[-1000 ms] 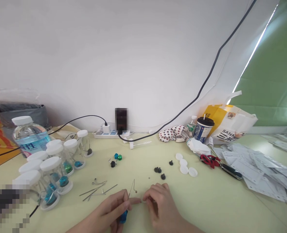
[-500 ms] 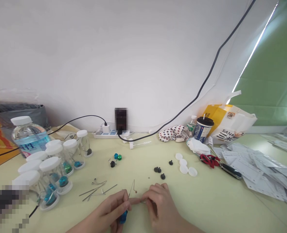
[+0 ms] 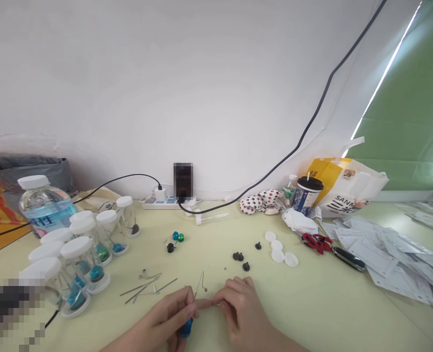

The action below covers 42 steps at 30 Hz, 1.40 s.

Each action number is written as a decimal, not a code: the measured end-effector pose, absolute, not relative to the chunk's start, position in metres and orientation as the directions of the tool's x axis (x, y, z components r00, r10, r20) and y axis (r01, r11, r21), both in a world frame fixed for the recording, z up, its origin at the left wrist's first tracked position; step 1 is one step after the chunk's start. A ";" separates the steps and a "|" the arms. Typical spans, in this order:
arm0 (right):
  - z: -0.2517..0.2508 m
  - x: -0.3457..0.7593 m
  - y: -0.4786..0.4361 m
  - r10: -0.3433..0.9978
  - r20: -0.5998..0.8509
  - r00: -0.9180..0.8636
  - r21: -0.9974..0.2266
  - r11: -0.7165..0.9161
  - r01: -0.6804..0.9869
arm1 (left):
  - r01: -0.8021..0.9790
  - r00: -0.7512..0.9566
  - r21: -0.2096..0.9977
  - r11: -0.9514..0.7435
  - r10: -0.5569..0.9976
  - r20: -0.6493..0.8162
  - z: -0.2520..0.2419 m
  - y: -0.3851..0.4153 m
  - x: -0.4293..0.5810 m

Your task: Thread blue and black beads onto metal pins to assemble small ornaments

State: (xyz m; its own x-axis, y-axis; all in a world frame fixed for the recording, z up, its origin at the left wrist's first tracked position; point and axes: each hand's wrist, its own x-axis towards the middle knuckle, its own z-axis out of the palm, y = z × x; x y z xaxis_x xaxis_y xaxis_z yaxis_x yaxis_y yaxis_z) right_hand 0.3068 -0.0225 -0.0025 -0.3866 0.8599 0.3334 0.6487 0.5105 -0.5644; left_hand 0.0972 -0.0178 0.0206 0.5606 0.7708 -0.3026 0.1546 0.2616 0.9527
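My left hand [image 3: 167,320] is closed in a pinch on a thin bent metal wire [image 3: 199,284] that rises from its fingertips, and a blue bead [image 3: 186,327] shows under its fingers. My right hand [image 3: 243,310] is closed too, its fingertips pinching something small I cannot make out, right against my left fingertips at the table's near edge. Several loose metal wires [image 3: 146,287] lie just left of my hands. Small black parts [image 3: 238,256] and a tiny bead [image 3: 225,268] lie just beyond them.
Several white-capped clear vials [image 3: 80,259] with blue and green beads stand at left, beside a water bottle [image 3: 42,205]. Blue and green beads [image 3: 178,237], white caps [image 3: 280,252], red scissors [image 3: 317,243], a cup [image 3: 306,194], a paper bag [image 3: 344,186] and plastic sheets [image 3: 392,254] lie further back. A power strip [image 3: 165,200] sits by the wall.
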 end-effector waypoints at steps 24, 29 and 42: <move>-0.001 0.308 -0.022 0.866 0.270 -0.420 -0.572 0.495 0.654 | 0.110 0.557 0.959 0.260 0.783 -0.276 0.019 -0.018 0.098; 0.000 0.308 -0.022 0.871 0.251 -0.421 -0.575 0.485 0.659 | 0.106 0.564 0.961 0.256 0.780 -0.270 0.019 -0.017 0.098; -0.002 0.308 -0.019 0.860 0.266 -0.435 -0.587 0.502 0.635 | 0.065 0.562 0.956 0.284 0.781 -0.271 0.015 -0.015 0.099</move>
State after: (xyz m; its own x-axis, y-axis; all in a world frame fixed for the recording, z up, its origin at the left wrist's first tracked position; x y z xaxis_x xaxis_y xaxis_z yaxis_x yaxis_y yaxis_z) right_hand 0.3079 -0.0193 -0.0022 -0.4346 0.8604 0.2663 0.6349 0.5023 -0.5870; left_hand 0.0986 -0.0154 0.0153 0.5622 0.7814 -0.2706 0.0650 0.2845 0.9565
